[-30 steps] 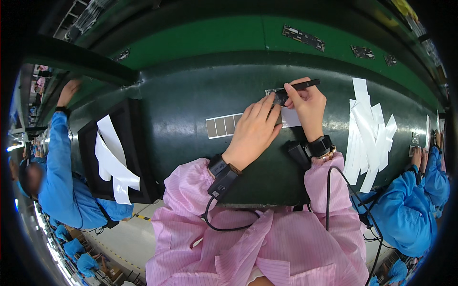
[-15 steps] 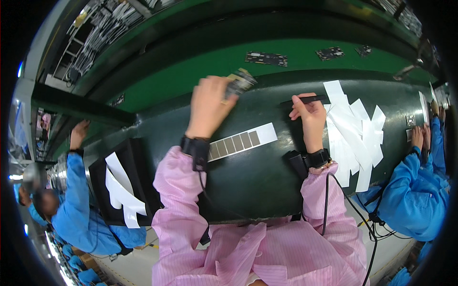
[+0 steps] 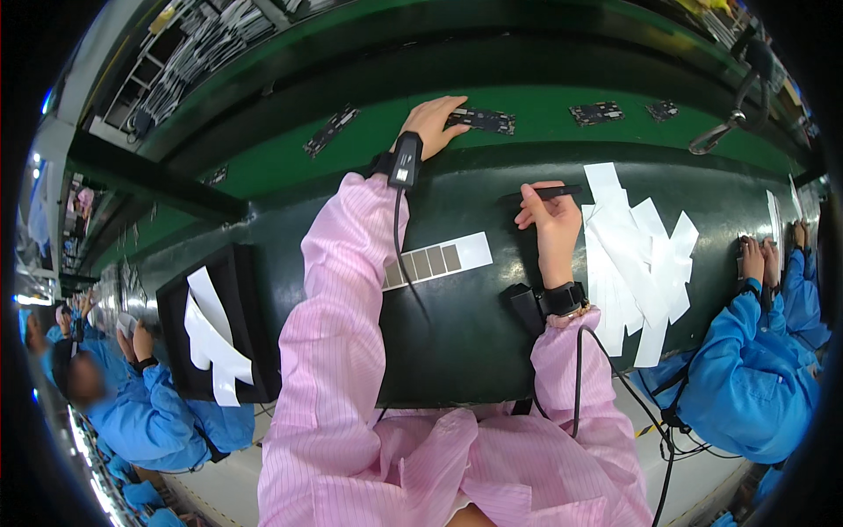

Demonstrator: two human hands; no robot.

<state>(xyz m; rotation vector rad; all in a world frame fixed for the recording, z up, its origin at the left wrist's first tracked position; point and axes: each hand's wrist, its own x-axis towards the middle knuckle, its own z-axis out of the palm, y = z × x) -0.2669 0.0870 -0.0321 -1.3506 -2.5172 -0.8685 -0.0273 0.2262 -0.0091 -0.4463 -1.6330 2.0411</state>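
Observation:
My left hand (image 3: 428,123) reaches out to the green strip, its thumb and fingers around the left end of a dark circuit board (image 3: 489,121) that lies there. My right hand (image 3: 553,230) is raised over the dark bench, closed on a thin black pen-like tool (image 3: 555,191) held nearly level. Between my arms lies a white strip with grey-brown rectangular stickers (image 3: 435,262), partly covered by my left sleeve and a cable. Another circuit board (image 3: 331,130) rests slantwise to the left of my left hand.
Overlapping white paper strips (image 3: 637,255) lie right of my right hand. A black tray (image 3: 241,307) with white strips (image 3: 215,338) stands at the left. More boards (image 3: 597,113) sit along the green strip (image 3: 544,101). People in blue work on both sides; a metal clip (image 3: 720,133) hangs at upper right.
My left hand has let go of the board it held, which now lies on the green strip, and has moved right and away to another board. My right hand still holds the black tool.

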